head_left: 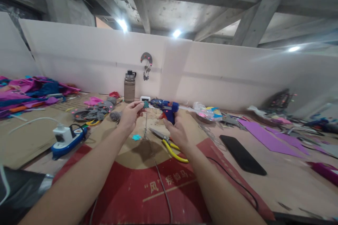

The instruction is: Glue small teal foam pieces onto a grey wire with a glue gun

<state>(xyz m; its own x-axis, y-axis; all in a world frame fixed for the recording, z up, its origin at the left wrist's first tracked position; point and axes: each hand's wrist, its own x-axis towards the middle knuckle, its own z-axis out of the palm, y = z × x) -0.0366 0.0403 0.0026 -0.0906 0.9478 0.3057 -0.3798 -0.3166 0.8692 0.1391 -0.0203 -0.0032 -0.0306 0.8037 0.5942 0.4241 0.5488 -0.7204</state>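
Note:
My left hand [133, 113] pinches a small teal felt piece [146, 104], with a thin grey cord [145, 126] hanging below it. In my right hand [177, 128] is a blue glue gun [165, 105], gripped by its handle, its nozzle pointing left at the felt piece. Whether the nozzle touches the felt I cannot tell. Under my hands, a bright turquoise flower-shaped piece [136, 137] lies on the cardboard [126, 158]. Beside my right hand rest scissors with yellow handles [174, 152], partly covered by the wrist.
A water bottle [129, 88] stands by the white partition [224, 77]. Left are a blue power strip [69, 144], grey felt pieces [97, 110] and a colourful fabric pile [34, 93]. A black phone [242, 154] and purple sheets [266, 135] lie right. Cords cross the front.

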